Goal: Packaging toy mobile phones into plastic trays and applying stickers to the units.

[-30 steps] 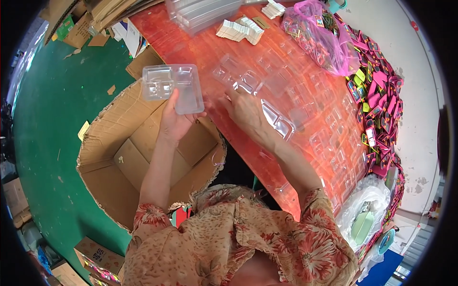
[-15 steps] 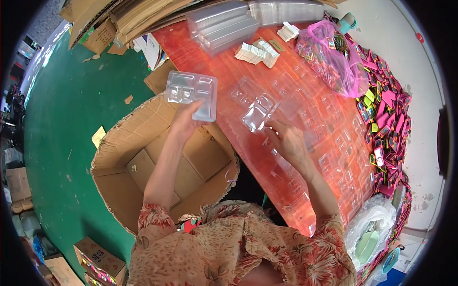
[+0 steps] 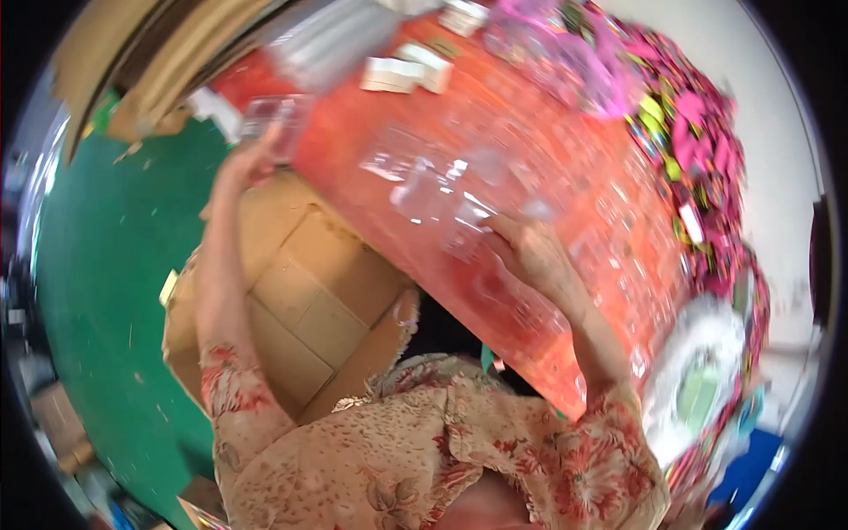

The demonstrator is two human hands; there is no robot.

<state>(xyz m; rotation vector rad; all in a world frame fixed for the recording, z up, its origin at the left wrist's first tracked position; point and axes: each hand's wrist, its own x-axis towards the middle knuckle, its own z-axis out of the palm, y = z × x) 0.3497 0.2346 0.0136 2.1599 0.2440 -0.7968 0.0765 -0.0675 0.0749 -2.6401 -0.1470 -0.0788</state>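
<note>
Left hand: reaches farther out than in the frame 0.5 s ago; the left hand [image 3: 252,163] now sits past the box's far rim, beside the table's left edge, where before it was over the rim nearer the body.
Held tray: 1 clear tray [image 3: 287,115] is in that hand's grasp, the thumb lying against it; blur smears its compartments, and the fingers beneath are hard to make out.
Right hand: curled over the table, the right hand [image 3: 534,252] has its fingertips at the edge of a glossy clear piece [image 3: 428,194]; whether they pinch it or only touch it, I cannot tell.
Loose trays: more clear trays [image 3: 618,238] spread over the red table [image 3: 353,168], right of the hand; glare and blur hide where 1 ends and the next begins, so I cannot count them.
Cardboard box: stands against the table's near-left side, the left forearm crossing the cardboard box [image 3: 265,212] and hiding part of its left wall.
Far edge: a stack of clear packaging [image 3: 336,40] is cut off at the top; 2 bunches of white cards [image 3: 393,75] lie just in front.
Right side: a pink bag [image 3: 570,71] is cut off above; the pink, black and yellow pile [image 3: 707,150] blurs into streaks.
View: swung since the earlier frame; the lower-left carton [image 3: 201,499] is now mostly cut off.
</note>
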